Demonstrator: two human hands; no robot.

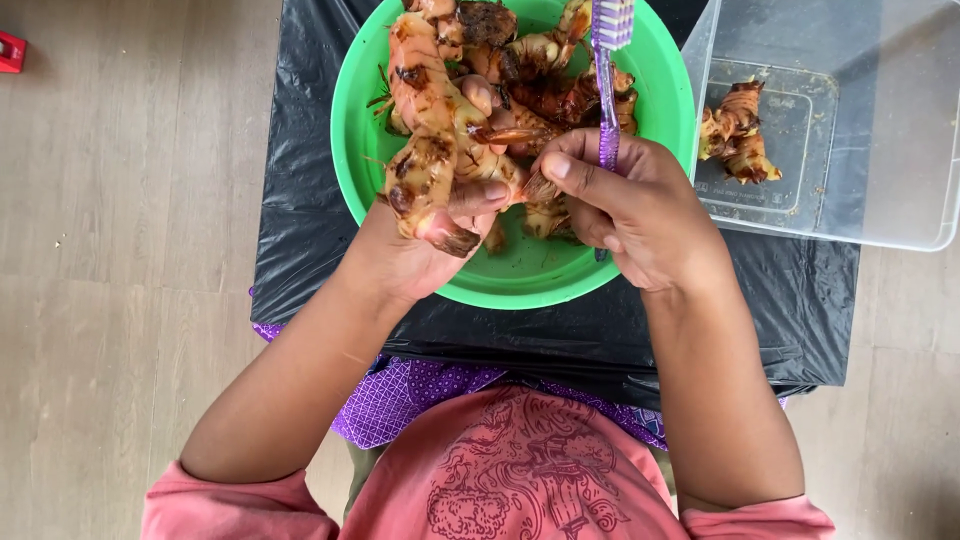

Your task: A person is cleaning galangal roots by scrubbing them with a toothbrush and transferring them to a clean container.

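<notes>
A: Ginger root [430, 150], one knobbly piece, tan with dark scorched-looking patches. Location: over the green bowl [660, 110], lifted clear of the heap.

B: Held by?

A: Left hand [420, 245], fingers and thumb closed round its lower end, the long lobe pointing away from the person. Likely gripped low so the upper surface stays exposed.

B: Right hand?

A: Right hand [630, 205], closed on a purple toothbrush [608, 60], handle running through the fist, white and purple bristle head up near the bowl's far rim. The thumb presses toward the root's near tip, the two hands touching there.

B: Bowl contents?

A: More ginger pieces [545, 90] of the same kind, piled at the far side; the near floor of the bowl shows bare green. Holding the root above the bowl probably lets loosened dirt drop into it.

B: Other items?

A: Clear plastic tub [900, 150], just right of the bowl, with a few ginger chunks [735, 130] in it, kept apart from the heap. Black plastic sheet [300, 200] under both, seemingly as a liner. Purple patterned cloth [400, 395] at its near edge.
</notes>
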